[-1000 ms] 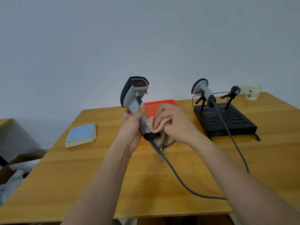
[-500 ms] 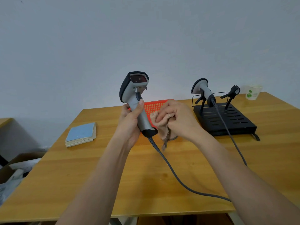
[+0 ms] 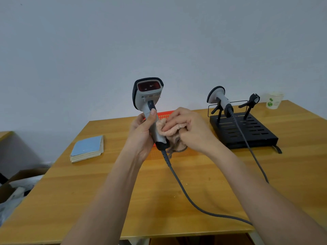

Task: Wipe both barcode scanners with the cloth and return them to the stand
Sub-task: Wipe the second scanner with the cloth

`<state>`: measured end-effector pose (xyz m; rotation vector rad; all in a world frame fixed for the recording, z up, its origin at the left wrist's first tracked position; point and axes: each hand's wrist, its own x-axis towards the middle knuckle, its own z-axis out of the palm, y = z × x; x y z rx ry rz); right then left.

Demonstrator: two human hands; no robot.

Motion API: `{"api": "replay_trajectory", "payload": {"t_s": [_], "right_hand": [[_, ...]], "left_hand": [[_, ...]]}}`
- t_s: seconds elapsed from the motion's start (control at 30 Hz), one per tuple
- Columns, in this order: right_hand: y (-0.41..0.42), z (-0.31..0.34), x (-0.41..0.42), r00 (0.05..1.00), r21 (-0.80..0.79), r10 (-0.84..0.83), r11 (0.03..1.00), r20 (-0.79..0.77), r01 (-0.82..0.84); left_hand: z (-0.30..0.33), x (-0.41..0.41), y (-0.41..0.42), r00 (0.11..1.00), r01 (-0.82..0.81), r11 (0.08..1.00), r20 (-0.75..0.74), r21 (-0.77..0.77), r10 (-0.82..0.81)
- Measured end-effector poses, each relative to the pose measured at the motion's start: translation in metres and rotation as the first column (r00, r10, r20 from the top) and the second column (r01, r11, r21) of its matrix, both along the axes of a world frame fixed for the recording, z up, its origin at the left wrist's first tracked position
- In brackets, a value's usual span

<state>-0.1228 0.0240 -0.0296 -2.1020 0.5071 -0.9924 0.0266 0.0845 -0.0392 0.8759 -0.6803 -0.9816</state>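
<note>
While turning: scanner (image 3: pixel 147 96) window now faces the camera, left hand (image 3: pixel 141 134) gripping its handle.
Cloth (image 3: pixel 174 132): right hand (image 3: pixel 188 128) fingers clamp it back against the handle; wiping unfinished.

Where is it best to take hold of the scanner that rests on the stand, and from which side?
Grip the scanner by its grey handle, between head and cable end. It leans in the stand's left cradle with the head up and back, so come from the front and above. The cable runs off the lower end, so stay above it.

Upright grey scanner (image 3: pixel 147 96) against peach cloth (image 3: pixel 172 130); second scanner (image 3: pixel 220 99) on black stand (image 3: pixel 247 131).
</note>
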Motion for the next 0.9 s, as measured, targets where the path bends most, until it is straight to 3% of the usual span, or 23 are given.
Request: {"api": "replay_trajectory", "payload": {"t_s": [0.1,0.23,0.4,0.53,0.7,0.9], "right_hand": [[0.002,-0.009,0.001,0.997,0.022,0.048,0.999,-0.068,-0.047],[-0.005,-0.013,-0.002,0.989,-0.002,-0.103,0.995,-0.104,0.103],[-0.013,-0.003,-0.004,0.981,0.043,-0.176,0.984,0.079,0.173],[-0.021,-0.001,0.001,0.969,0.038,-0.195,0.981,0.149,0.191],[-0.015,-0.01,0.016,0.974,0.048,-0.129,0.991,0.187,0.122],[-0.009,-0.011,0.002,0.99,0.061,-0.071,0.996,0.118,0.064]], "left_hand": [[0.001,-0.002,0.001,0.999,0.011,1.0,0.038,-0.007,-0.011],[-0.005,-0.001,0.004,0.999,-0.025,1.0,0.04,0.016,0.025],[-0.006,-0.002,0.007,1.0,-0.007,1.0,-0.023,0.025,0.007],[-0.006,-0.004,0.008,0.999,0.051,0.998,0.007,0.033,-0.051],[-0.005,-0.009,0.006,0.995,0.082,0.996,0.048,0.021,-0.083],[-0.013,-0.003,0.007,0.996,0.048,0.998,0.077,0.03,-0.051]]}}
